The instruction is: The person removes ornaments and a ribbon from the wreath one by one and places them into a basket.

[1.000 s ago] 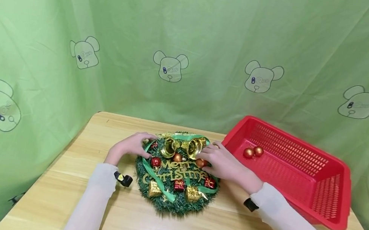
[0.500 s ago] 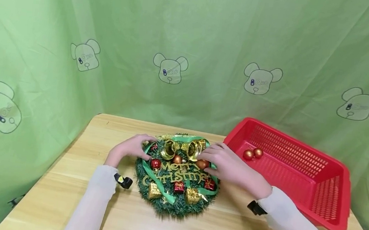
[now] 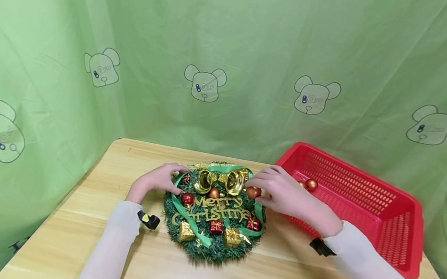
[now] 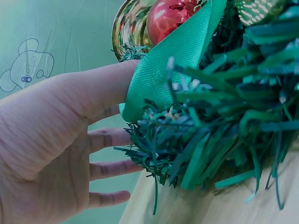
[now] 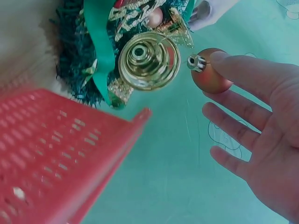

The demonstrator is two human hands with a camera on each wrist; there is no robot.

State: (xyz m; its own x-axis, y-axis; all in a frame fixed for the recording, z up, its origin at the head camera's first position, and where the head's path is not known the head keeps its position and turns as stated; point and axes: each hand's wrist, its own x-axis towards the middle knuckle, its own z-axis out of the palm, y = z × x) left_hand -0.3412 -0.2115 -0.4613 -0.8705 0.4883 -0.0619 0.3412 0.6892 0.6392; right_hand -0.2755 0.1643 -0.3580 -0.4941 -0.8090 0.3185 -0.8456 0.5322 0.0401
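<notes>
A green tinsel Christmas wreath (image 3: 215, 251) lies on the table, bearing gold "Merry Christmas" lettering, two gold bells (image 3: 233, 183) and a green ribbon (image 4: 175, 58). At its left edge my left hand (image 3: 159, 178) grips the rim, thumb against the ribbon and fingers round the far side. My right hand (image 3: 285, 193) pinches a copper Christmas ball (image 5: 212, 80) between thumb and forefinger, its other fingers spread. The ball's silver cap (image 5: 196, 62) points toward the wreath. In the head view the ball is just right of the right bell, over the wreath's edge.
A red plastic basket (image 3: 351, 184) stands at the right, close by my right forearm. Two more copper balls (image 3: 311, 184) lie inside it, one partly hidden by my hand. Green curtain (image 3: 251, 115) hangs behind the wooden table (image 3: 142, 268).
My right hand has drawn away to the right from the wreath with the copper ball between its fingers. The left hand and the wreath have stayed in place.
</notes>
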